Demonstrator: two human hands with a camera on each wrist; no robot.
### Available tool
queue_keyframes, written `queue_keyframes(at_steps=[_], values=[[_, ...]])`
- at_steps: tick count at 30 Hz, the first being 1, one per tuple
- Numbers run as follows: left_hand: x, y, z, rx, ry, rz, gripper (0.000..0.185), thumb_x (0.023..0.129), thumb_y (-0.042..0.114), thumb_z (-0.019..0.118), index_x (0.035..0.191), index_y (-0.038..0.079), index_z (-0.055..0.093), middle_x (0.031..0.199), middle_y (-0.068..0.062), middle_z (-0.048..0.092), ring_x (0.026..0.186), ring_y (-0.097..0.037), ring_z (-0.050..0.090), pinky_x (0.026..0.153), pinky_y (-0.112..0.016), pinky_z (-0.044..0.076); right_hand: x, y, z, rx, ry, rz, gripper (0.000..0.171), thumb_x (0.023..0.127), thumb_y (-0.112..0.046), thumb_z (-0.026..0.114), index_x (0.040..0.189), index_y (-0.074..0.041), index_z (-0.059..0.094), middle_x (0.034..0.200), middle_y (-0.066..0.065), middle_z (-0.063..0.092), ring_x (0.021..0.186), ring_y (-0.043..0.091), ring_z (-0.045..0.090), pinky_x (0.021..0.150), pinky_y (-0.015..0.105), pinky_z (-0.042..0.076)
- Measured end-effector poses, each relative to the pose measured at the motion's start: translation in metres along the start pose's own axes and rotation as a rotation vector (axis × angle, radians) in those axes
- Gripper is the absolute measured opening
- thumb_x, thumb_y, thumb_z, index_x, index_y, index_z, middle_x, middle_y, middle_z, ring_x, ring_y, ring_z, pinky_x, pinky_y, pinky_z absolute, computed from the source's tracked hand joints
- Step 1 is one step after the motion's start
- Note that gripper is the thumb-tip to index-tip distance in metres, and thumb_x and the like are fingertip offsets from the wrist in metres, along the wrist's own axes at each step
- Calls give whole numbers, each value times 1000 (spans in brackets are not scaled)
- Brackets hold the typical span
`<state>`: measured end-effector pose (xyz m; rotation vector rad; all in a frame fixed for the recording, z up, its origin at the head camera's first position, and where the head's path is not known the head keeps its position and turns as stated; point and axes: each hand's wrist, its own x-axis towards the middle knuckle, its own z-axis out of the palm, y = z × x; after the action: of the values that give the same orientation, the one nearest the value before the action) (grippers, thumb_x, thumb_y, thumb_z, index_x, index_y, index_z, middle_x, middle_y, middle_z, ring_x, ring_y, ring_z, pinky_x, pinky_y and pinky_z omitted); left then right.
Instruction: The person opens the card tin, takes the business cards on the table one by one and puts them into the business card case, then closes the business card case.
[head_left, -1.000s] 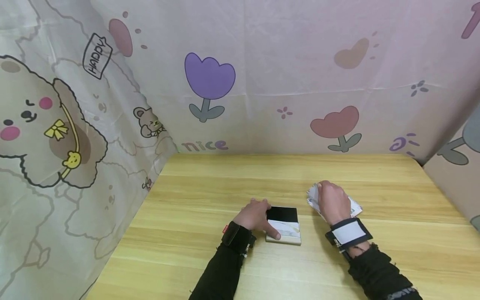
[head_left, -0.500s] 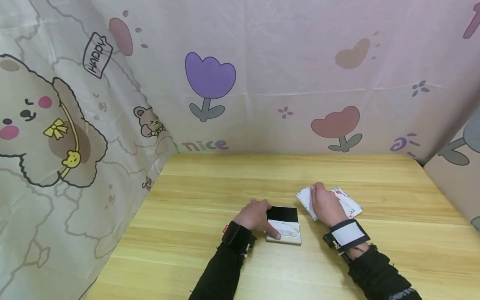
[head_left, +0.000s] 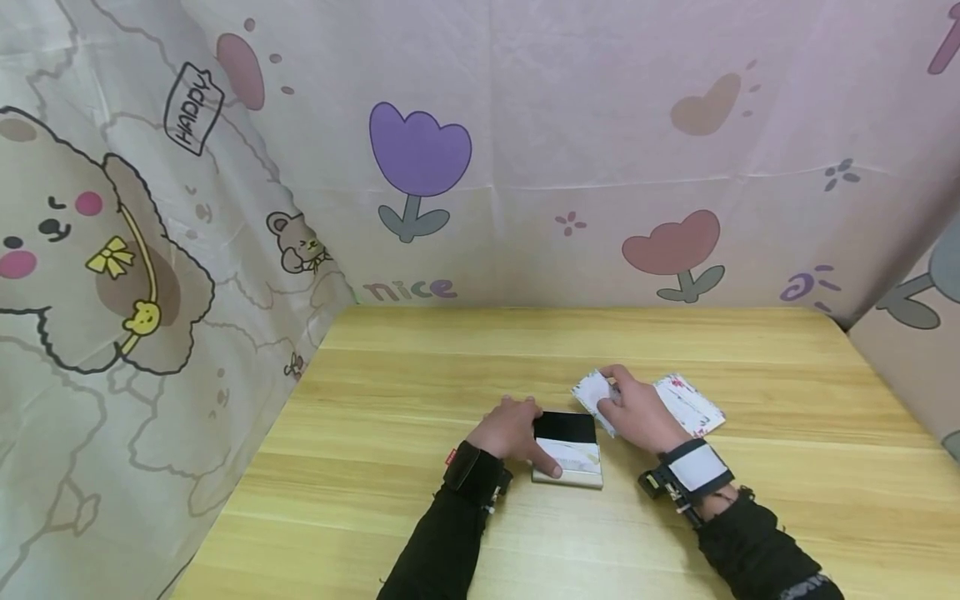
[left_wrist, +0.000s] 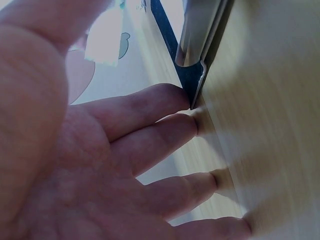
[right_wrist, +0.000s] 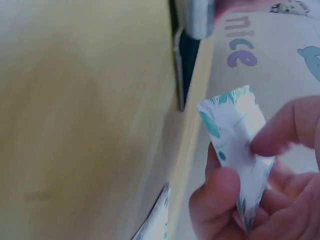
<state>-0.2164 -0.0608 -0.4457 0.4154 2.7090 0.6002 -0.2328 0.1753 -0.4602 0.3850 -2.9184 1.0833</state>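
The left hand hides part of the nine-o'clock edge of the case, whose print is too small to read. The right hand covers part of the held paper. Toward four o'clock, the head view's bottom edge crops the right sleeve, its lettering blurred.

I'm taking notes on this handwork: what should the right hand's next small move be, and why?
Probably the right hand should ease its floral card over the flat black-and-white item: the card is pinched near that item's far right corner, and the left hand rests on the item, apparently steadying it.
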Motion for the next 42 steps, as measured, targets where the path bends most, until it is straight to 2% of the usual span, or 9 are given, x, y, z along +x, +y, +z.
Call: queue_keyframes(at_steps=[3, 9, 16, 21, 27, 34, 42], values=[[1, 0, 0, -2, 1, 1, 93, 62, 49, 99, 140, 11, 64, 124, -9, 64, 110, -23, 55, 82, -39, 54, -1, -1, 0, 41, -13, -30, 52, 95, -13, 65, 142, 0, 50, 124, 31, 64, 90, 28, 62, 69, 36, 50], [0, 0, -1, -5, -1, 6, 94, 62, 48, 100, 140, 11, 64, 124, -10, 64, 110, -23, 56, 83, -39, 54, -1, 0, 2, 139, -60, -104, 47, 95, -12, 69, 140, -4, 57, 123, 24, 66, 96, 27, 63, 72, 37, 52], [-1, 0, -2, -9, -7, 25, 93, 64, 48, 99, 141, 10, 64, 140, -9, 61, 120, -27, 54, 91, -42, 54, -2, 0, 4, 157, -171, -180, 44, 96, -13, 70, 138, -4, 62, 124, 13, 71, 108, 24, 66, 87, 40, 55], [0, 0, -3, -13, -12, 39, 87, 63, 47, 99, 135, 10, 67, 127, -4, 64, 107, -22, 54, 81, -37, 53, -3, -1, 5, 139, -248, -249, 40, 97, -11, 70, 137, -8, 66, 123, 5, 72, 103, 16, 65, 88, 36, 54], [-1, 0, -3, -27, -14, 40, 82, 63, 45, 100, 131, 11, 69, 117, 0, 63, 98, -19, 50, 73, -33, 49, -5, -3, 8, 160, -320, -250, 38, 98, -8, 67, 137, -7, 67, 127, 6, 71, 98, 15, 64, 83, 30, 53], [-2, 0, -2, -39, -17, 30, 75, 63, 43, 100, 122, 9, 70, 100, 1, 58, 91, -18, 48, 68, -32, 47, -6, -6, 11, 161, -354, -278, 37, 98, -7, 67, 136, -5, 68, 128, 11, 70, 91, 13, 62, 74, 26, 51], [-3, 2, -4, -27, -14, 18, 86, 63, 43, 100, 133, 6, 65, 111, -7, 60, 92, -20, 50, 68, -34, 48, -6, -9, 14, 137, -380, -244, 36, 95, -13, 73, 129, -4, 70, 116, 6, 71, 87, 14, 60, 70, 26, 49]])
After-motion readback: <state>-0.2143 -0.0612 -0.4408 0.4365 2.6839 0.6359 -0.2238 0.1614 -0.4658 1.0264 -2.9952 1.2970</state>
